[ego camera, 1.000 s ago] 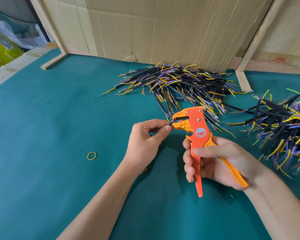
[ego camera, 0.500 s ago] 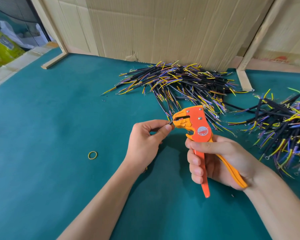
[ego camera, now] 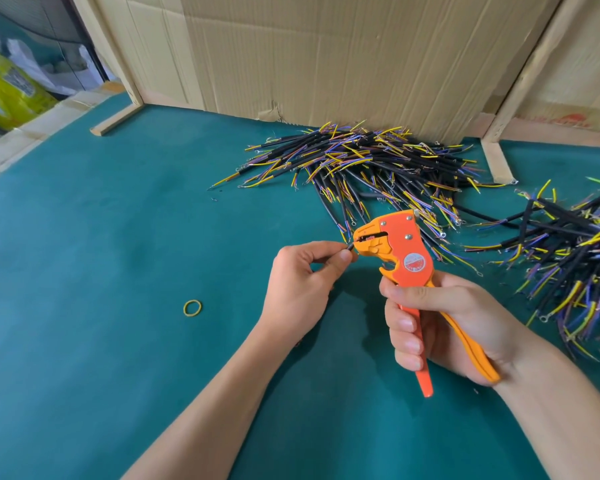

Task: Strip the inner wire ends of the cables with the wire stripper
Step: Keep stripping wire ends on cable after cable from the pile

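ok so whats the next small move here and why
Probably squeeze the handles. The left hand pinches a black cable with its end already fed into the mouth of the wire stripper, and the right hand is wrapped round the handles, so closing them should strip the ends.

The left hand [ego camera: 300, 282] covers nearly all of the cable [ego camera: 453, 247] it pinches; only a short black tip shows at the thumb. Whether a wire end sits between the jaws of the wire stripper [ego camera: 404, 251] is too small to tell. The right hand [ego camera: 440, 327] hides the middle of both handles. The right-hand pile of cables [ego camera: 575, 251] runs off the frame's edge. The yellow package [ego camera: 4, 88] at far left is blurred and cut off.
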